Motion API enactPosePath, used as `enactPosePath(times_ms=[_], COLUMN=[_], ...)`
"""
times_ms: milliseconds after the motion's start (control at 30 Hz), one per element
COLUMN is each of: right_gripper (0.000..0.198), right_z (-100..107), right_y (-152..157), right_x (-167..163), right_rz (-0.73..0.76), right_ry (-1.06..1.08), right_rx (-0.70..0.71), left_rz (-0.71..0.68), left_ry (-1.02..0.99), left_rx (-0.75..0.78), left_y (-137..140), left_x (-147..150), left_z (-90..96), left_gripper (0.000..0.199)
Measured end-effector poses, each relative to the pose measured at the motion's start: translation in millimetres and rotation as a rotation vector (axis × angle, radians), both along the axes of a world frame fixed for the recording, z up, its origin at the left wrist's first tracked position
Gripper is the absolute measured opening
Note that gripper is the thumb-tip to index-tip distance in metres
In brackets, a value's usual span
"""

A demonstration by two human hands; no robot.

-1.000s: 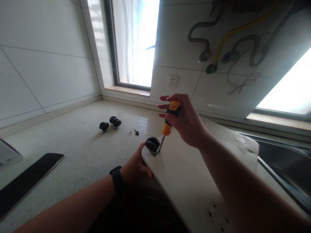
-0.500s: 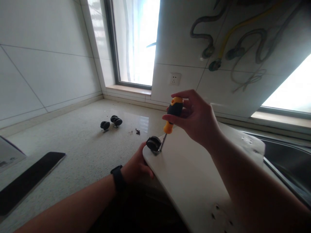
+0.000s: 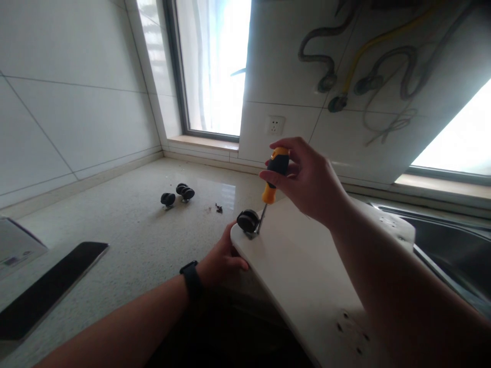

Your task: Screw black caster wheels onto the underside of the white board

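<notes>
My right hand (image 3: 303,174) grips a yellow and black screwdriver (image 3: 276,168) by its handle. Its shaft slants down, the tip at the metal plate of a black caster wheel (image 3: 248,221). That caster stands on the rounded corner of a white board (image 3: 291,255). My left hand (image 3: 224,259), below a dark wristwatch (image 3: 191,280), clasps the board's edge at this corner, some fingers hidden beneath. Screw holes (image 3: 351,329) show at the board's near corner and more at its far right corner.
Loose black casters (image 3: 185,191) lie on the speckled countertop (image 3: 134,214), with a small pile of screws (image 3: 218,208) beside them. A long black strip (image 3: 49,291) and a white box (image 3: 19,245) lie at left. A dark sink (image 3: 452,250) is at right, a window (image 3: 213,66) behind.
The board's corner, caster and left hand sit slightly further right and higher in view. The screwdriver stays at the caster plate, and the right hand's fingers have shifted slightly on its handle.
</notes>
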State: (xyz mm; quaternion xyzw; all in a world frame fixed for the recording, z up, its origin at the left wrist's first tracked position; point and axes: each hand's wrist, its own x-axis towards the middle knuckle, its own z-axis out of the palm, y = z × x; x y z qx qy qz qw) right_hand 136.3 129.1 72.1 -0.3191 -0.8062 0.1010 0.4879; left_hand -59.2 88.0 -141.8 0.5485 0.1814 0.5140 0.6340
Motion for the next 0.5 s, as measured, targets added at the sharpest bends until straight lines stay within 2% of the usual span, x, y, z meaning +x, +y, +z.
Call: enactPosePath(times_ms=[167,267,400,500], right_gripper=[0.049,0.041,0.028,0.021], right_z=[2,11,34,43], right_y=[6,9,3,-15], right_x=[1,8,27,50], right_rz=[0.009,0.004,-0.137,-0.243], right_ry=[0.048,0.141,0.305,0.496], right_rx=[-0.019,0.017,0.091,-0.017], left_rz=[-0.021,-0.021,0.006,0.003], left_ry=[0.014,0.013,0.036,0.034], left_rx=[0.001,-0.004,0.010,-0.004], left_y=[-1,-2,-4,-5], left_x=[0,-1,0,1], left_z=[-2.7,-2.5,1.4,3.6], left_gripper=[0.109,0.112,0.115,0.115])
